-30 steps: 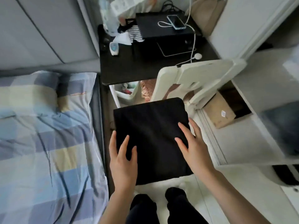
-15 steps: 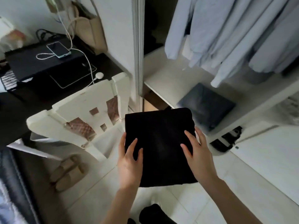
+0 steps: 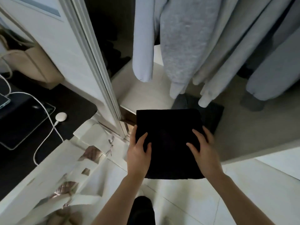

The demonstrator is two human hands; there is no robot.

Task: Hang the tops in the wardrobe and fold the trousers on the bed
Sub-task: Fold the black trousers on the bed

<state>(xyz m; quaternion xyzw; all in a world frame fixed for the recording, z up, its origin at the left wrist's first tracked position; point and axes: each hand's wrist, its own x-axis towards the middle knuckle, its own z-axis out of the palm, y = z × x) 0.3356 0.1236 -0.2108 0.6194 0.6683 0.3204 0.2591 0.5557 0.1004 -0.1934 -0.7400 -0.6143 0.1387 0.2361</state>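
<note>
- While the person stands at the open wardrobe [image 3: 90, 51], both bare hands carry a folded black pair of trousers [image 3: 168, 143] flat in front of the body, above the white tiled floor [image 3: 191, 200].
- The left hand [image 3: 138, 153] clamps the left edge of the bundle, fingers spread on top and the thumb along the side edge.
- The right hand [image 3: 204, 150] clamps the right edge in the same way, fingers splayed over the dark cloth.
- The bundle's far edge reaches over the front lip of the wardrobe shelf [image 3: 146, 95], close beside a dark grey folded garment [image 3: 209, 114] that lies on that shelf.
- Light grey tops [image 3: 186, 46] hang in a row above the shelf, their sleeves dangling toward it.
- To the left, a white chair [image 3: 65, 168] stands just beside the wardrobe's door frame.
- Further left, a dark desk [image 3: 76, 103] bears a white charging cable [image 3: 43, 109] with a round puck at its end, and the corner of a phone [image 3: 3, 101].
</note>
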